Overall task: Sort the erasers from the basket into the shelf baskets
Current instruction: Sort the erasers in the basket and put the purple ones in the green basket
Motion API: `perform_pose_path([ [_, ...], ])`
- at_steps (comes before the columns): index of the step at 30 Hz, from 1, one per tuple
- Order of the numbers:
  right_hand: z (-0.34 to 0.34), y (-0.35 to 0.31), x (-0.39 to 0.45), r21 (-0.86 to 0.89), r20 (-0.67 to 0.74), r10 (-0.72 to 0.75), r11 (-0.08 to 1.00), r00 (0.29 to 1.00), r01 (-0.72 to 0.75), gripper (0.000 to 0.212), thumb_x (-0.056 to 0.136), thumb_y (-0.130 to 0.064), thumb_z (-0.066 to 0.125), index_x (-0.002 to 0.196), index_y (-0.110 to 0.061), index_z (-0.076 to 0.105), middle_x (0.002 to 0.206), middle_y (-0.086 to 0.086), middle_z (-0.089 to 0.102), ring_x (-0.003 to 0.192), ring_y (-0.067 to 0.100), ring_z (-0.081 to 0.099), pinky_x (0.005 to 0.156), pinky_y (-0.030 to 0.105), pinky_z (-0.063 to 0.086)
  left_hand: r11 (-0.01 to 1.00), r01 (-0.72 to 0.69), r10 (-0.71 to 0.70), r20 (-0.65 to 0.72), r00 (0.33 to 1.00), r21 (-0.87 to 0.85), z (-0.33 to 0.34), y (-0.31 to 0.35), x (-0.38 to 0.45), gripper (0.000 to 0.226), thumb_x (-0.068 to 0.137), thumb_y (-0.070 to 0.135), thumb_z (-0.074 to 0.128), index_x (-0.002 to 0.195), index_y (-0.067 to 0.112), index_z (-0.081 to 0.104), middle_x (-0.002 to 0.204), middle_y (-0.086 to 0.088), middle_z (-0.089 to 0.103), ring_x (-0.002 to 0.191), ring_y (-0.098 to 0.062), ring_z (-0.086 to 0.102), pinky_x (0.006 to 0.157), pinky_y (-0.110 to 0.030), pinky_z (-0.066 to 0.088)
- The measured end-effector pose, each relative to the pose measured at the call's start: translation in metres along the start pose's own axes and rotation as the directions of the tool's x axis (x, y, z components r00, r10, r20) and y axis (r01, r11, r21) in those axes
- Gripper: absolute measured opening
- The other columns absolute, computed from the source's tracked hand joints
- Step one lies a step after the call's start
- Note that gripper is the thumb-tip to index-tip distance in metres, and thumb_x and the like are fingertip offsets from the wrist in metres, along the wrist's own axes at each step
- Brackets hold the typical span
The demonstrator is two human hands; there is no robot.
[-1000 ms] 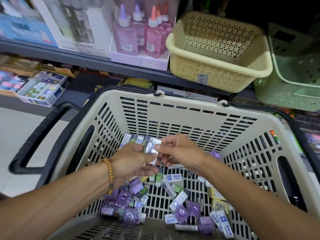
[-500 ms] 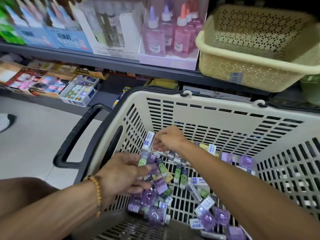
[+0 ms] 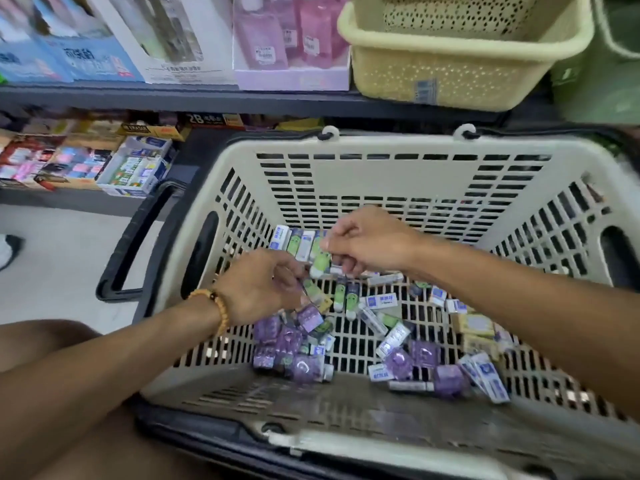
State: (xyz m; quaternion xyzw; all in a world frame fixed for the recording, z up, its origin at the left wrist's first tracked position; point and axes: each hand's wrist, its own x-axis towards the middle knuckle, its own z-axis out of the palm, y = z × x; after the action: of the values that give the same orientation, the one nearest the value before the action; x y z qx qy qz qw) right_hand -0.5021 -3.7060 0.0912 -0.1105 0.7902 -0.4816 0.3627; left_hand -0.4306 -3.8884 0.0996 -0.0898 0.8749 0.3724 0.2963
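Observation:
A beige shopping basket (image 3: pixel 388 148) stands below the shelf with several loose erasers (image 3: pixel 398 344) on its floor: purple, green, yellow, and white with blue. Both hands are down inside it. My right hand (image 3: pixel 367 244) pinches a green eraser (image 3: pixel 320 264) by its top, next to a row of white and green erasers (image 3: pixel 294 241) near the far wall. My left hand (image 3: pixel 259 285), with a bead bracelet on the wrist, has its fingers curled round a green and white eraser (image 3: pixel 313 292). On the shelf above sit a yellow basket (image 3: pixel 450 74) and a green basket (image 3: pixel 606 81).
The basket's black handle (image 3: pixel 138 244) hangs out to the left over the pale floor. Boxed glue bottles (image 3: pixel 291 46) and stationery packs (image 3: pixel 86 57) stand on the upper shelf left of the yellow basket. A lower shelf holds small boxes (image 3: pixel 135 168). My bare knees sit under the basket.
The view has dropped and closed in on the basket. My left hand rose toward the right hand, and the right hand now pinches a green eraser instead of a white one.

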Motion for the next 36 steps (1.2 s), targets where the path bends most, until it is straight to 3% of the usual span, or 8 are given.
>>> perform_pose_path([
  [3,-0.018,0.009,-0.019,-0.074,-0.069,-0.027,0.997,0.997,0.022,0.015,0.093,-0.025,0.064,0.09,-0.011,0.069,0.083,0.005,0.072,0.059,0.003,0.067,0.053,0.015,0.052,0.929,-0.182,0.128,0.182,0.975,0.323,0.011,-0.005,0.016,0.04,0.084,0.017,0.072,0.119,0.027,0.057,0.119,0.003,0.057,0.103,-0.008,0.057,0.076,-0.012,0.048],
  [8,-0.019,0.024,-0.037,-0.214,-0.035,-0.078,0.974,0.996,0.069,0.028,0.095,-0.03,0.061,0.093,-0.003,0.07,0.081,0.013,0.073,0.073,0.02,0.071,0.059,0.022,0.055,0.39,-0.479,0.183,0.444,0.877,0.786,0.04,-0.015,0.053,0.077,0.081,0.052,0.065,0.147,0.027,0.032,0.131,-0.004,0.052,0.112,-0.018,0.05,0.1,-0.035,0.038],
  [11,-0.025,0.024,-0.034,-0.23,-0.07,-0.123,0.968,0.99,0.104,0.03,0.095,-0.028,0.062,0.094,0.0,0.07,0.083,0.016,0.073,0.075,0.022,0.072,0.063,0.025,0.056,0.074,-0.528,0.207,0.505,0.838,0.846,0.048,-0.025,0.064,0.09,0.073,0.069,0.055,0.145,0.022,0.027,0.133,-0.003,0.05,0.124,-0.023,0.047,0.11,-0.047,0.019],
  [14,-0.033,0.02,-0.032,-0.214,-0.119,-0.152,0.969,0.981,0.124,0.033,0.095,-0.026,0.062,0.095,0.007,0.069,0.084,0.019,0.072,0.068,0.016,0.072,0.051,0.019,0.051,0.087,-0.544,0.212,0.518,0.829,0.834,0.052,-0.029,0.065,0.091,0.066,0.066,0.061,0.137,0.019,0.029,0.118,-0.003,0.054,0.11,-0.023,0.052,0.106,-0.047,0.024],
  [19,-0.038,0.024,-0.033,-0.202,-0.129,-0.137,0.973,0.982,0.109,0.03,0.094,-0.029,0.064,0.095,0.001,0.069,0.045,-0.029,0.056,0.07,0.015,0.073,0.059,0.025,0.056,0.095,-0.557,0.117,0.547,0.829,0.825,0.062,-0.008,0.074,0.086,0.058,0.059,0.076,0.122,0.012,0.042,0.114,-0.007,0.049,0.101,-0.023,0.046,0.096,-0.04,0.042],
  [23,-0.035,0.025,-0.034,-0.228,-0.137,-0.128,0.969,0.982,0.095,0.023,0.093,-0.03,0.065,0.089,-0.008,0.071,0.056,-0.009,0.063,0.068,0.014,0.072,0.066,0.029,0.056,0.171,-0.535,0.024,0.54,0.841,0.827,0.064,-0.008,0.074,0.073,0.063,0.052,0.079,0.12,0.017,0.049,0.101,0.003,0.059,0.097,-0.018,0.055,0.101,-0.04,0.034],
  [28,-0.033,0.023,-0.03,-0.244,-0.132,-0.115,0.966,0.985,0.08,0.024,0.093,-0.03,0.065,0.089,-0.007,0.071,0.063,0.003,0.067,0.07,0.018,0.072,0.058,0.024,0.05,0.302,-0.56,0.036,0.578,0.815,0.771,0.069,-0.012,0.067,0.06,0.069,0.024,0.075,0.124,0.024,0.05,0.118,0.0,0.056,0.116,-0.021,0.048,0.104,-0.035,0.027],
  [36,-0.036,0.026,-0.024,-0.235,-0.141,-0.125,0.968,0.982,0.089,0.022,0.092,-0.029,0.067,0.091,-0.007,0.07,0.055,-0.008,0.063,0.068,0.015,0.072,0.06,0.024,0.053,0.481,-0.523,-0.143,0.651,0.745,0.704,0.074,0.001,0.065,0.058,0.075,-0.006,0.062,0.125,0.022,0.056,0.118,-0.003,0.061,0.107,-0.021,0.058,0.082,-0.031,0.052],
])
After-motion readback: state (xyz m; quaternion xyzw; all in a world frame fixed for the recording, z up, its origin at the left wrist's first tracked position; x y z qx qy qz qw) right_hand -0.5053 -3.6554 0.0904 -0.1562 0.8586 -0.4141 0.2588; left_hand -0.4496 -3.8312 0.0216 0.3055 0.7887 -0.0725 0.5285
